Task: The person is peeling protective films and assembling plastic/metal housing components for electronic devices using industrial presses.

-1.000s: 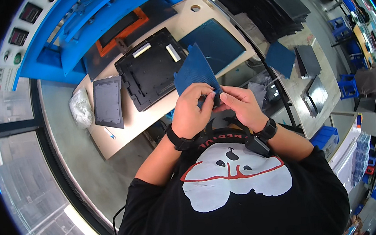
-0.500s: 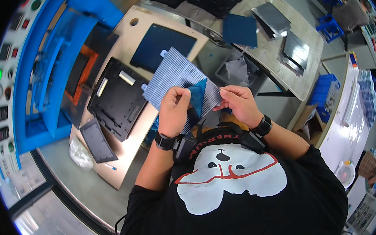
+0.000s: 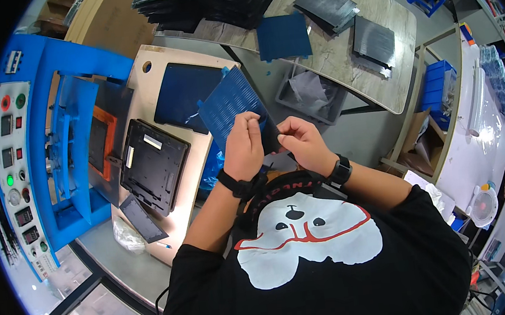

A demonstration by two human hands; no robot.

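A thin, flat panel [image 3: 230, 102] covered with blue film is held up in front of my chest, tilted, with pale rows of light across its face and small tabs on its far left edge. My left hand [image 3: 244, 147] is closed over its near side, thumb and forefinger pinching the blue film at a corner. My right hand [image 3: 307, 146] pinches the panel's dark near-right edge between thumb and fingers. Both hands are close together, and the part of the panel under my left fingers is hidden.
Left, a wooden table [image 3: 155, 63] bears a dark blue sheet [image 3: 183, 96], a black tray-like housing [image 3: 155, 167] and a dark plate [image 3: 143, 218]. Beyond stands a blue machine [image 3: 58, 228]. Ahead, another table [image 3: 334, 86] carries stacked black panels [image 3: 222, 5]; a grey bin [image 3: 310, 94] sits below.
The panel has tilted, so its face looks blue instead of grey-striped. My right hand has moved left, closer to my left hand. The whole view has turned slightly.
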